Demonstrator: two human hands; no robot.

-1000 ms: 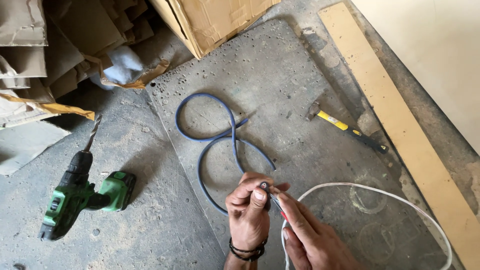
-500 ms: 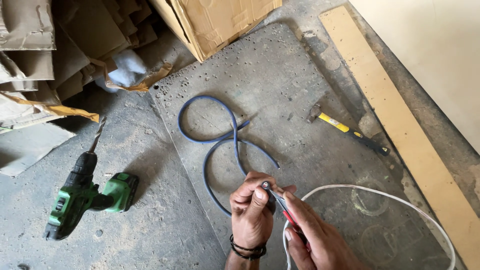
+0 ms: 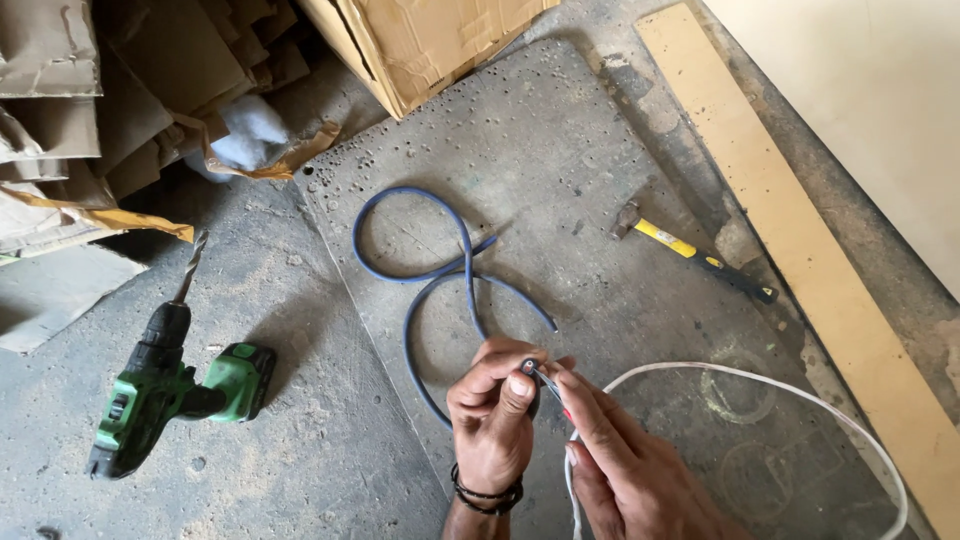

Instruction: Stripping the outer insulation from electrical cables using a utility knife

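Beside green drill (image 3: 165, 400), hammer (image 3: 692, 250), left hand (image 3: 492, 425) fingers pinching blue cable (image 3: 440, 270) end, right hand (image 3: 635, 470) gripping small tool (image 3: 548, 382)

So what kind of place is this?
Probably a building site or rough workshop: a dusty concrete floor, a green drill, a hammer, loose blue cable and torn cardboard boxes.

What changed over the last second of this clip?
Almost nothing. The left hand still pinches the blue cable end while the right hand keeps a thin tool on it. Drill, hammer and white cable lie unmoved.
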